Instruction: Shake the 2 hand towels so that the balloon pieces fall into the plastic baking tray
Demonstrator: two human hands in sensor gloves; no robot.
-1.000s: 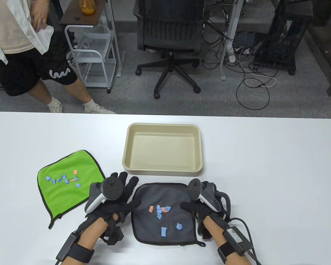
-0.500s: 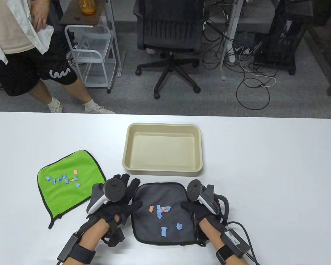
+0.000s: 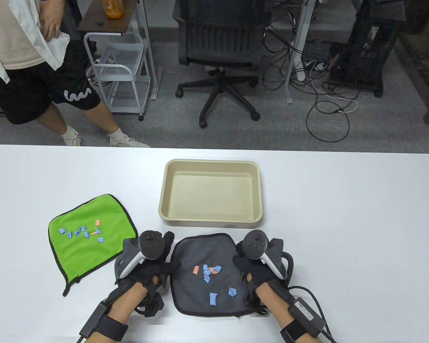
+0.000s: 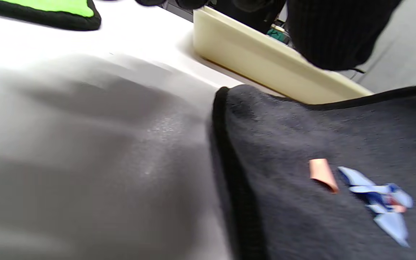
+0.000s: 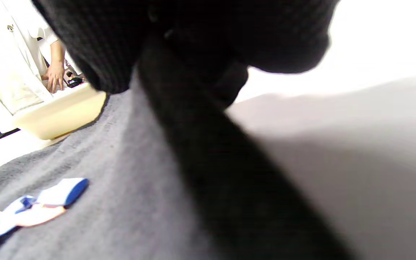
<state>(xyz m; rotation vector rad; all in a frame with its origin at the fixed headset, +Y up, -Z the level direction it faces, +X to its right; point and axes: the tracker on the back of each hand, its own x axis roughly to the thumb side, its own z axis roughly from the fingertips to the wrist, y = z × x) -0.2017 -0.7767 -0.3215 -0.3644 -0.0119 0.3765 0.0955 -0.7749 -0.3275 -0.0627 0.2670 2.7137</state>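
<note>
Table view shows my left hand at the left edge of the grey towel, thumb lying over its black border; the other fingers are under the tracker, so I cannot tell whether they grasp the cloth. My right hand sits at the towel's right edge, and the right wrist view shows its fingers curled around that dark edge, pinching it.

Between my 2 hands the grey towel lies on the white table, roughly square, its far edge lifted and pulled in a little, nearly touching the tray. On it sits a cluster of blue and orange balloon pieces, with 2 more blue bits nearer me.

Just beyond the towel stands the beige plastic tray, a rounded rectangle with its long axis running left to right.

Left of my left hand lies the green towel, flat, black-trimmed, turned at an angle, carrying its own scatter of balloon scraps.

Past the table stand a person and an office chair.
</note>
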